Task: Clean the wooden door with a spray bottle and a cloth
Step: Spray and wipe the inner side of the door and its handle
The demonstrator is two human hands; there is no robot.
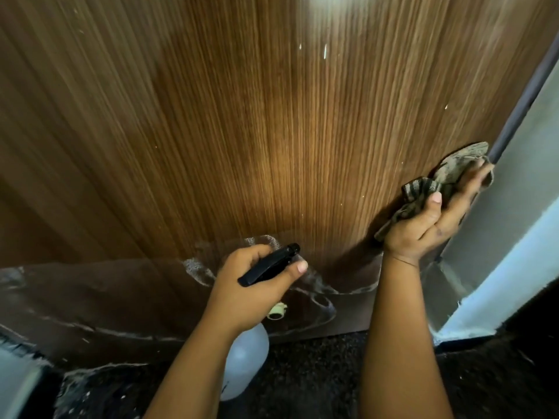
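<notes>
The wooden door (pixel 242 131) fills the view, brown with fine vertical grain and a darker band along its bottom. My left hand (pixel 251 285) grips the black trigger head of a spray bottle (pixel 246 358), whose pale translucent body hangs below my wrist; the nozzle points at the door's lower part. My right hand (pixel 435 219) presses a crumpled striped brown cloth (pixel 453 173) flat against the door near its right edge. Pale streaks and small white specks mark the door's surface.
A dark door frame strip (pixel 520 110) and a grey wall (pixel 514 222) run along the right. Dark speckled floor (pixel 317 373) lies below the door. A pale object (pixel 15 385) shows at the bottom left corner.
</notes>
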